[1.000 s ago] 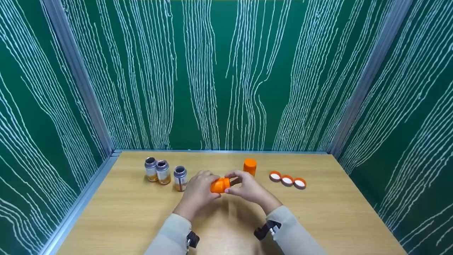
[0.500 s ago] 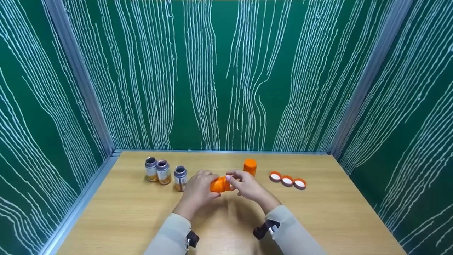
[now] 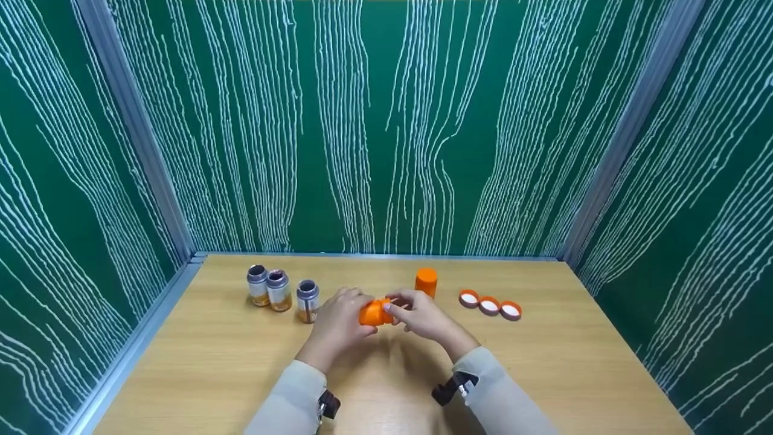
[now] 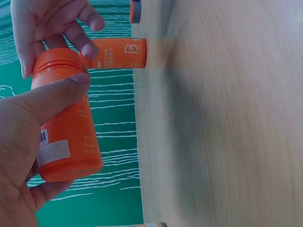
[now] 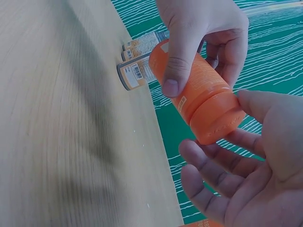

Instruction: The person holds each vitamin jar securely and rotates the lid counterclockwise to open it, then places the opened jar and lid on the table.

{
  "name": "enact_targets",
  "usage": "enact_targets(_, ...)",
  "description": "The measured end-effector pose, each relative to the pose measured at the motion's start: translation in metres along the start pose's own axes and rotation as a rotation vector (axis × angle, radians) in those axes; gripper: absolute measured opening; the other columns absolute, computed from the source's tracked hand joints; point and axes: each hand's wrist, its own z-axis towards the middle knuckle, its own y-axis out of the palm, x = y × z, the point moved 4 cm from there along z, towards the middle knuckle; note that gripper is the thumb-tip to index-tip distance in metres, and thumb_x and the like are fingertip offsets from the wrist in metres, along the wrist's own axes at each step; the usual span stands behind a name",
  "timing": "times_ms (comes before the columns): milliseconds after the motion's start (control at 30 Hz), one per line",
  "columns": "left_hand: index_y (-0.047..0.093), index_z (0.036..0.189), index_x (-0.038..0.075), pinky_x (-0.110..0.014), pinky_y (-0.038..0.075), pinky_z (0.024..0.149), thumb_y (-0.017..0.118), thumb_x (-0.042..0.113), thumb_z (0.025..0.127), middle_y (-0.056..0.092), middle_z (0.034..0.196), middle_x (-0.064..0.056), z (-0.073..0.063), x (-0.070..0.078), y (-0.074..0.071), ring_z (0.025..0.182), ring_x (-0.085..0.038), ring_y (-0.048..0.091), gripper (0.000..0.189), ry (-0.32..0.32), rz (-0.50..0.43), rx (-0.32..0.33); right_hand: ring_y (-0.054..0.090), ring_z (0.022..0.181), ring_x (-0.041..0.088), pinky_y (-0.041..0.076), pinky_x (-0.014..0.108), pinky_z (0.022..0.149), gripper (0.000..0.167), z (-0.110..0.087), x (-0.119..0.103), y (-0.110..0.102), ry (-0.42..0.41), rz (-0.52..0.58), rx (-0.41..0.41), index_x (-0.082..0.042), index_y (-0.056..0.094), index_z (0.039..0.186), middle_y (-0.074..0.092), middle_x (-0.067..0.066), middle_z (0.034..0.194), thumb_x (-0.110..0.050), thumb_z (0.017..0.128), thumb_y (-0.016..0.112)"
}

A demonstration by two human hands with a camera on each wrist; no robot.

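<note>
My left hand (image 3: 341, 317) grips an orange pill bottle (image 4: 71, 123) by its body, thumb along the near side. The bottle is held above the table, tilted over, with its capped end toward my right hand (image 3: 423, 314). Thumb and fingers of the right hand are at the orange bottle cap (image 5: 218, 118), pinching its edge; the other fingers hang curled below it. The cap sits on the bottle neck. Behind the right hand stands a second orange bottle (image 3: 426, 281), upright on the table, its lower part hidden in the head view.
Three open bottles with grey necks, the nearest one (image 3: 307, 300) beside my left hand, stand upright at the left. Three caps with white insides, the middle one (image 3: 490, 306) among them, lie in a touching row at the right. Green walls border the wooden table (image 3: 199, 356).
My right hand's fingers have shifted around the cap, with the thumb now higher on it. The left hand and the bottle stay nearly in place.
</note>
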Motion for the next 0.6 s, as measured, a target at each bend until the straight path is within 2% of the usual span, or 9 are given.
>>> enact_targets(100,0.080,0.140,0.015,-0.049,0.061,0.117,0.101,0.030,0.089,0.077,0.134,-0.005,-0.0020,-0.0023,0.0006,0.122,-0.026,0.067,0.057,-0.010,-0.013,-0.007,0.073,0.111,0.030,0.069,0.044,0.095,0.046,-0.0006,-0.0004,0.0017,0.009,-0.013,-0.009,-0.013,0.069,0.150,0.075,0.012,0.138,-0.037,0.112,0.074)
enact_targets(233,0.080,0.140,0.016,-0.047,0.061,0.116,0.101,0.031,0.089,0.076,0.133,-0.004,-0.0018,-0.0028,0.0011,0.120,-0.024,0.066,0.057,-0.017,-0.009,-0.007,0.071,0.113,0.026,0.068,0.042,0.097,0.043,-0.0011,-0.0017,0.0007,0.006,-0.030,-0.013,-0.018,0.069,0.150,0.074,0.010,0.143,-0.035,0.111,0.075)
enact_targets(333,0.080,0.140,0.016,-0.047,0.062,0.115,0.101,0.031,0.089,0.076,0.132,-0.004,-0.0020,-0.0023,0.0013,0.120,-0.024,0.066,0.057,-0.016,-0.010,-0.004,0.072,0.115,0.027,0.068,0.042,0.098,0.041,-0.0017,-0.0033,-0.0005,-0.022,-0.045,-0.007,-0.018,0.070,0.148,0.075,0.009,0.142,-0.030,0.110,0.077)
enact_targets(467,0.080,0.141,0.016,-0.049,0.061,0.116,0.101,0.031,0.089,0.076,0.133,-0.004,-0.0024,-0.0020,0.0017,0.121,-0.025,0.066,0.058,-0.011,-0.014,-0.002,0.074,0.123,0.030,0.067,0.047,0.106,0.042,-0.0027,-0.0043,-0.0012,-0.059,-0.047,-0.012,-0.014,0.070,0.147,0.075,0.010,0.142,-0.023,0.107,0.080)
enact_targets(600,0.080,0.142,0.016,-0.049,0.061,0.118,0.101,0.032,0.089,0.076,0.135,-0.005,-0.0038,-0.0022,0.0017,0.122,-0.025,0.067,0.059,-0.012,-0.016,-0.006,0.073,0.130,0.032,0.066,0.048,0.110,0.041,-0.0033,-0.0035,-0.0015,-0.067,-0.035,-0.023,-0.017,0.072,0.144,0.074,0.007,0.142,-0.017,0.105,0.082)
